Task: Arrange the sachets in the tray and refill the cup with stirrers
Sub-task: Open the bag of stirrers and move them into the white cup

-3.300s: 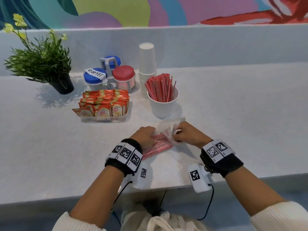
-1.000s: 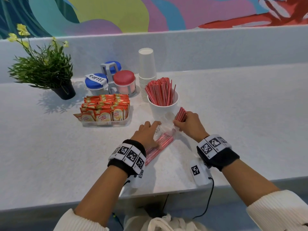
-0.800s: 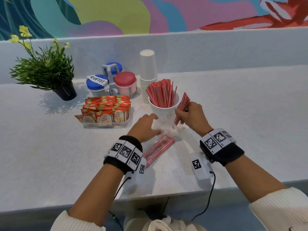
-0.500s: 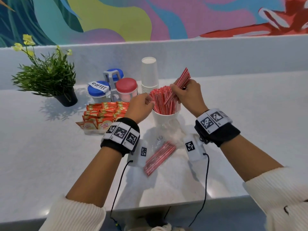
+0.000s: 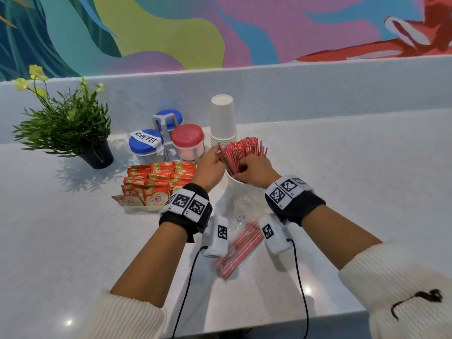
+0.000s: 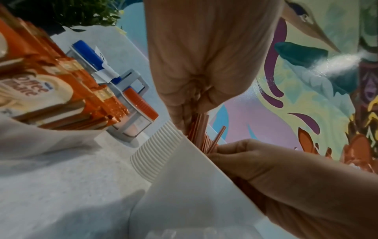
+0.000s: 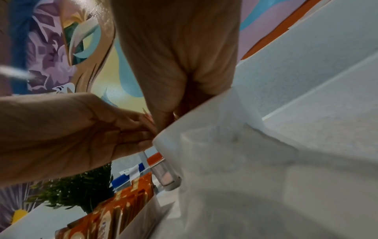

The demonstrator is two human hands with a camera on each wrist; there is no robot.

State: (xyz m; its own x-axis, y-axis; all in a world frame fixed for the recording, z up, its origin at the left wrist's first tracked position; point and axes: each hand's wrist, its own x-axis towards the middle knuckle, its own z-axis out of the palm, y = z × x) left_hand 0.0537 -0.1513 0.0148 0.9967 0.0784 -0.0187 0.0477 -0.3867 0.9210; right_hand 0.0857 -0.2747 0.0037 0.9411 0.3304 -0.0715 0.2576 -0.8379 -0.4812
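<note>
A white cup (image 5: 236, 192) packed with red stirrers (image 5: 241, 152) stands mid-counter. My right hand (image 5: 244, 171) is at the cup's near rim, fingers curled round a bunch of stirrers pushed in among the others; the rim hides its fingertips in the right wrist view (image 7: 178, 110). My left hand (image 5: 217, 156) lies with straight fingers against the left side of the bundle (image 6: 197, 122). To the left, the clear tray (image 5: 137, 209) holds upright rows of orange sachets (image 5: 156, 182). A clear bag with more red stirrers (image 5: 238, 248) lies on the counter between my wrists.
A stack of white paper cups (image 5: 223, 118) stands right behind the stirrer cup. A caddy of blue-lidded and red-lidded jars (image 5: 168, 140) sits behind the tray, and a potted plant (image 5: 66, 126) is far left. A low wall runs along the back.
My right hand pulled a bunch of stirrers out of the bag, lifted it and lowered it into the cup. My left hand let go of the bag and moved up to the cup's stirrers.
</note>
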